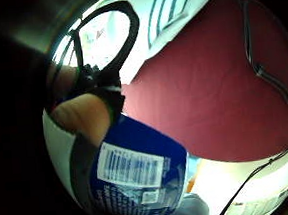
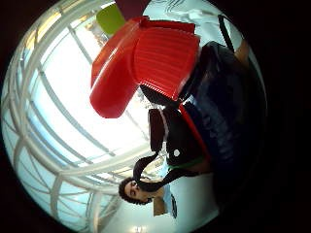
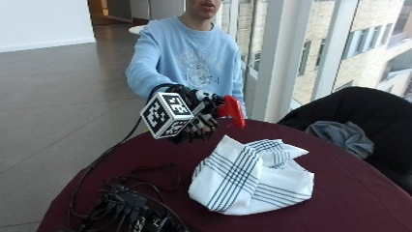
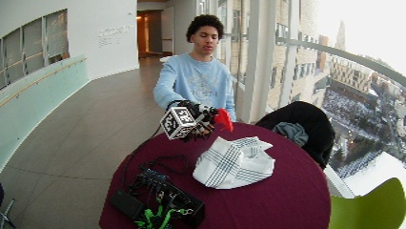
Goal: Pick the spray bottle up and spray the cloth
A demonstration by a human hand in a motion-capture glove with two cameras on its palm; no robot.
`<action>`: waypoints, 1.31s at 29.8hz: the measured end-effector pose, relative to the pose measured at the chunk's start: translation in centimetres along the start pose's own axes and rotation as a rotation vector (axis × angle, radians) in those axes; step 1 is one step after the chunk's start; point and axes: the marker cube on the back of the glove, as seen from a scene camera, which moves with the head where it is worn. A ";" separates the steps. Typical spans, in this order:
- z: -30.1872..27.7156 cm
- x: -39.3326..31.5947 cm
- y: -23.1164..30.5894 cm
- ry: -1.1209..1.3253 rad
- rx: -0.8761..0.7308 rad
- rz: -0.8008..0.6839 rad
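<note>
My gloved right hand (image 3: 196, 118) holds the spray bottle up above the maroon table (image 3: 360, 193), fingers curled round it. The bottle's red spray head (image 3: 231, 110) sticks out toward the white cloth with dark stripes (image 3: 251, 176), which lies crumpled on the table below and in front of the hand. In the thumb side palm view the red spray head (image 2: 146, 60) fills much of the picture. The little finger side palm view shows the bottle's blue body with a white label (image 1: 139, 173) close to the palm, and the cloth (image 1: 171, 7) beyond it on the table (image 1: 213, 92).
A bundle of black electronics and cables (image 3: 128, 205) lies at the table's near left edge. A black chair with a grey garment (image 3: 351, 123) stands to the right. A lime green chair (image 4: 368, 207) is at the near right.
</note>
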 end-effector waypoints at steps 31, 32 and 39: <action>-0.5 -0.9 1.0 0.045 0.018 -0.004; -0.5 -0.9 1.0 0.050 0.020 -0.001; -0.6 -0.8 1.2 0.065 0.026 0.005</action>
